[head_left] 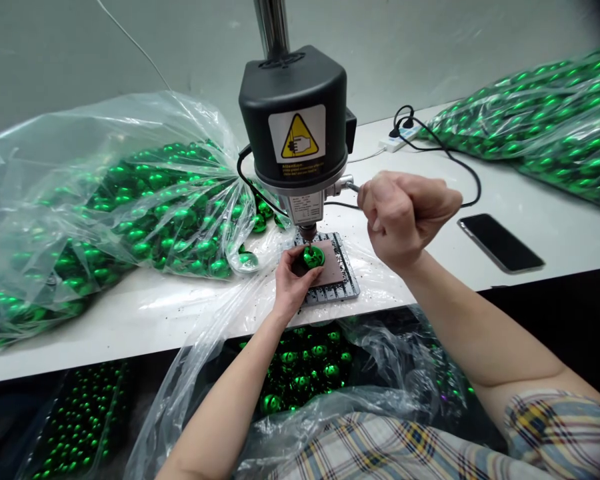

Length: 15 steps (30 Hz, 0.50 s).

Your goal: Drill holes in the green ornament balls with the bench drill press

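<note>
A shiny green ball (313, 257) sits under the bit of a black bench drill press (293, 113). Thumb and fingers of my left hand (294, 280) close around the ball's near and left sides. Beneath it lies a pinkish board (334, 263) on the drill's slotted metal base (353, 288), sprinkled with dark shavings. To the right of the drill head, my right hand (405, 210) is in a fist around the feed lever (351, 186); most of the lever is hidden inside the fist. The drill tip appears to meet the top of the ball.
A clear plastic bag of green balls (165, 213) lies left of the drill. Another filled bag (540, 127) is at the right back. A phone (503, 243), a power strip (397, 140) and black cable lie on the right. Below the table edge, an open bag holds green balls (305, 367).
</note>
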Motion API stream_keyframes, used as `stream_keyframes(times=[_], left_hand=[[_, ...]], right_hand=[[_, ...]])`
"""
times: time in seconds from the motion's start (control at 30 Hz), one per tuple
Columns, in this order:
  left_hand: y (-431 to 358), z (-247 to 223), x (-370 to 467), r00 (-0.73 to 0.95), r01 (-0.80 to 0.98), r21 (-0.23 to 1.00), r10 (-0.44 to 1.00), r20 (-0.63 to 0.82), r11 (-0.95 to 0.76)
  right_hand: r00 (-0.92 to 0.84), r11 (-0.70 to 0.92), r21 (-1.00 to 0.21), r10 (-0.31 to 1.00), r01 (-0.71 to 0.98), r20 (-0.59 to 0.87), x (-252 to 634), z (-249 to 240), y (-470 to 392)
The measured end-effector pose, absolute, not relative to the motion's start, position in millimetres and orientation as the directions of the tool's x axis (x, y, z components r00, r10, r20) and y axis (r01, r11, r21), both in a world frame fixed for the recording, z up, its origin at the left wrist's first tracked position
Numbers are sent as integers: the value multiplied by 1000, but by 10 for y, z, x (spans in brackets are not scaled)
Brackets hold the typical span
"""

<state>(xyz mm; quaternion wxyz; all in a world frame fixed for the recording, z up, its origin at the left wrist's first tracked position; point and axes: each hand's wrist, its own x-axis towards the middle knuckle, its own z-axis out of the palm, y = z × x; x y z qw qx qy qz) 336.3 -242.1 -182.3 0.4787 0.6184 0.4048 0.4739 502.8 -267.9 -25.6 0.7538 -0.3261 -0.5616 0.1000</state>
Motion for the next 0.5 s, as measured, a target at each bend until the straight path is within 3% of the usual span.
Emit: stream_keyframes(times=[0.1,0.3,0.5], left_hand=[[-2422,-1818,3364,227,31,977,953,198,-211],[-2430,-1805,3379,216,4,979,956,199,-205],[-2438,-1782,3379,208,17,976,955,210,-218]], right_hand=[[350,878,-413,318,241,881,5032,-378,-2620],[259,944,-223,159,243,953,5046,-518,-2535],[162,965,-118,82,233,983,5084,-587,-2536]])
